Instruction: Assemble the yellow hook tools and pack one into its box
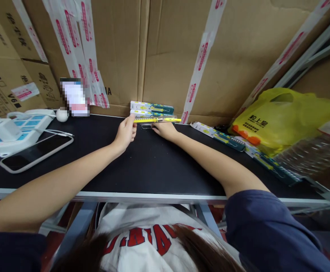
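My left hand [125, 133] pinches the left end of a clear packet holding a yellow pen-like tool [156, 120] at the far edge of the black table [142, 166]. My right hand [165, 130] lies under the middle of the same packet, fingers curled on it. Just behind the packet, two white-and-teal boxed packs [152, 108] are stacked against the cardboard wall.
A row of similar packs [221, 136] lies to the right, beside a yellow plastic bag [284, 117] and a clear bag [309, 155]. At left sit a white power strip with charger [14, 130] and a phone [34, 153]. Taped cardboard boxes [165, 49] line the back.
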Motion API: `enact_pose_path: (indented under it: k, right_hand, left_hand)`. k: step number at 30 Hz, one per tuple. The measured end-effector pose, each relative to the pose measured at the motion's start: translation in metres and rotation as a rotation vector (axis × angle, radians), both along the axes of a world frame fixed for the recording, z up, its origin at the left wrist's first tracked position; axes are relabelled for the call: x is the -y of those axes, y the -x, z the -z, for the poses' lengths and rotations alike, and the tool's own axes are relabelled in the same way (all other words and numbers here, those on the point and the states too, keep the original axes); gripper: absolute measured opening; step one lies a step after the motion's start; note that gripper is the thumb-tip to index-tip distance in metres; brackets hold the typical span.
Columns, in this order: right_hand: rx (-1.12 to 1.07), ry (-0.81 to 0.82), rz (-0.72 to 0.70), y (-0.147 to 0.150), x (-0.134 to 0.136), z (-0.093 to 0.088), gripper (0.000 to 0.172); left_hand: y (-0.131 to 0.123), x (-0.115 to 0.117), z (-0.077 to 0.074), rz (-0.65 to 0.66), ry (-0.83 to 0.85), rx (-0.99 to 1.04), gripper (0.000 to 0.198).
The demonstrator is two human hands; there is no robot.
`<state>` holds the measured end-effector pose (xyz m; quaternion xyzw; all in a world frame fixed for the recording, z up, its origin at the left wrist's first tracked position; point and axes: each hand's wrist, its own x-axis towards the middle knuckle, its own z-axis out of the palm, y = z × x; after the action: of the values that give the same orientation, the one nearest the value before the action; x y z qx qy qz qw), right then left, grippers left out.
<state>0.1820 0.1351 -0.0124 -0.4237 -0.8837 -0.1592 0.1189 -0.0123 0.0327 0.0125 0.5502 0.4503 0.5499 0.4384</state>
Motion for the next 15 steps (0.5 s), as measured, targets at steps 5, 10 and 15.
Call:
enact_pose_path:
  k: [5, 10, 15]
  right_hand:
    - [0.009, 0.012, 0.009, -0.0054, 0.0064, -0.0028, 0.025]
    - [0.031, 0.004, -0.033, -0.0046, 0.0096, -0.0058, 0.022]
    - [-0.051, 0.002, -0.088, -0.0053, 0.0056, -0.0045, 0.015]
  left_hand:
    - [0.0022, -0.0036, -0.0002, -0.013, 0.024, 0.05, 0.042]
    - [0.0018, -0.0027, -0.0001, -0.019, 0.049, 0.087, 0.04]
    - [0.0042, -0.0062, 0.0003, -0.037, 0.04, 0.056, 0.037]
